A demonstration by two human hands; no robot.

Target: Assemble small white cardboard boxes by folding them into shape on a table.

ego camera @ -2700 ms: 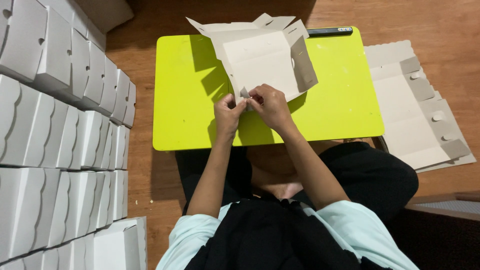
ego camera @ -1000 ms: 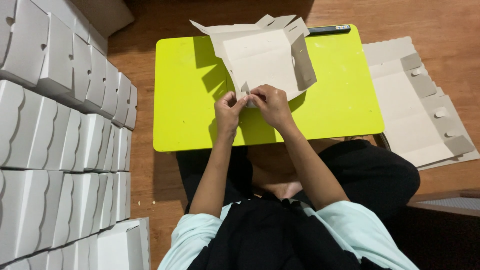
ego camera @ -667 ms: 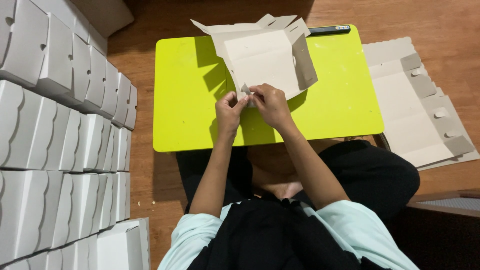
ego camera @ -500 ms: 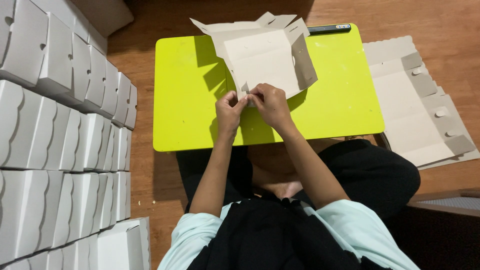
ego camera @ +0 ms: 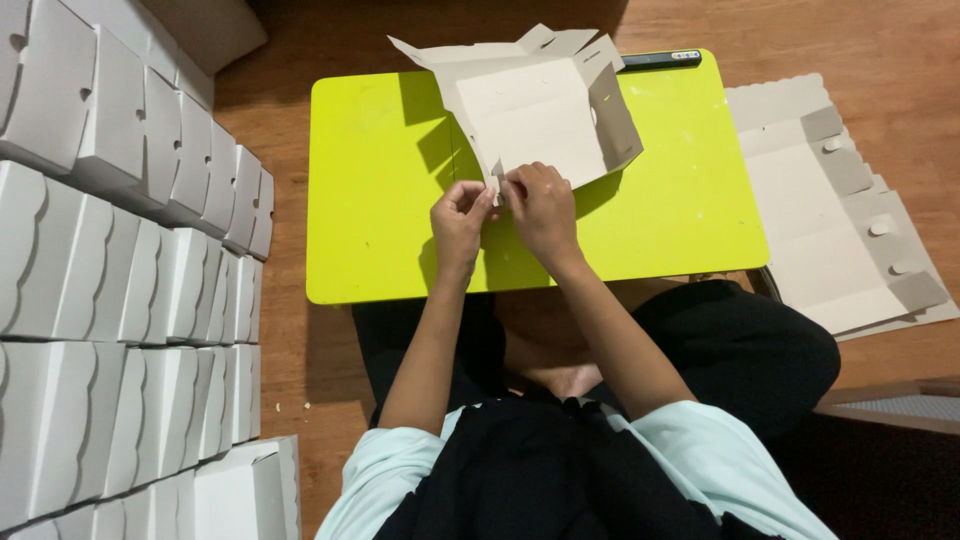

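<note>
The near corner tab of the half-folded cardboard box is pinched by the left hand and right hand; it is judged light, thin, easily creased, best held at flaps.

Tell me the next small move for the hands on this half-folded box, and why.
Probably finish the near-left corner: both the left hand and the right hand pinch the small tab there on the cardboard box blank, so pressing it into place seems the next step. The right wall already stands up, while the left and far flaps lie open on the yellow-green table.
</note>
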